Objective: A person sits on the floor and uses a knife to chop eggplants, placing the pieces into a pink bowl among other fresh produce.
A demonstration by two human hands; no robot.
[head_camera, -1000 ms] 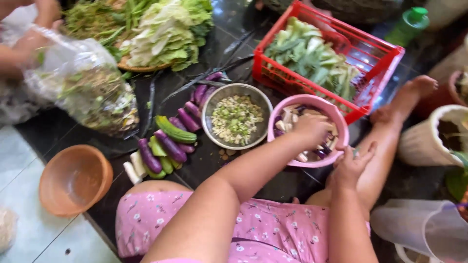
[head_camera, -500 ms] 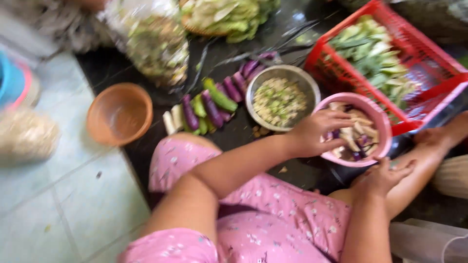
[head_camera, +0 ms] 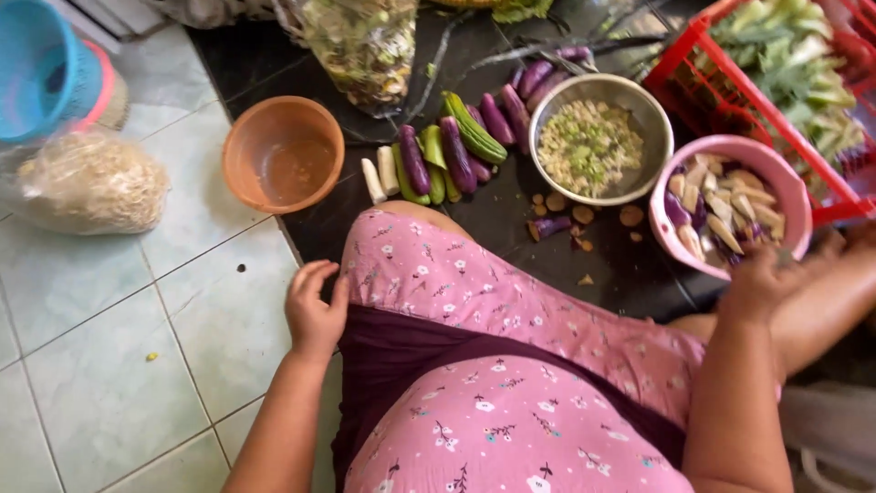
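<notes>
My left hand (head_camera: 315, 310) rests against the side of my thigh in pink floral cloth, fingers loosely apart and holding nothing, just above the tiled floor. My right hand (head_camera: 765, 278) is blurred at the near rim of a pink bowl (head_camera: 796, 196) filled with cut pale and purple eggplant pieces; its grip cannot be made out. Beside that bowl stands a metal bowl (head_camera: 547, 110) of finely chopped greenish bits. Whole purple and green eggplants (head_camera: 456, 151) lie in a row on the black mat.
An orange bowl (head_camera: 283, 151) stands on the mat's left edge. A red crate (head_camera: 693, 55) of leafy greens sits at the far right. A clear bag of chopped vegetables (head_camera: 365, 46), a bag of pale material (head_camera: 91, 183) and a blue basket (head_camera: 36, 64) lie around.
My left hand has left the pink bowl and swung back to my thigh on the left. My right hand has shifted up to the bowl's near rim. The view has panned left.
</notes>
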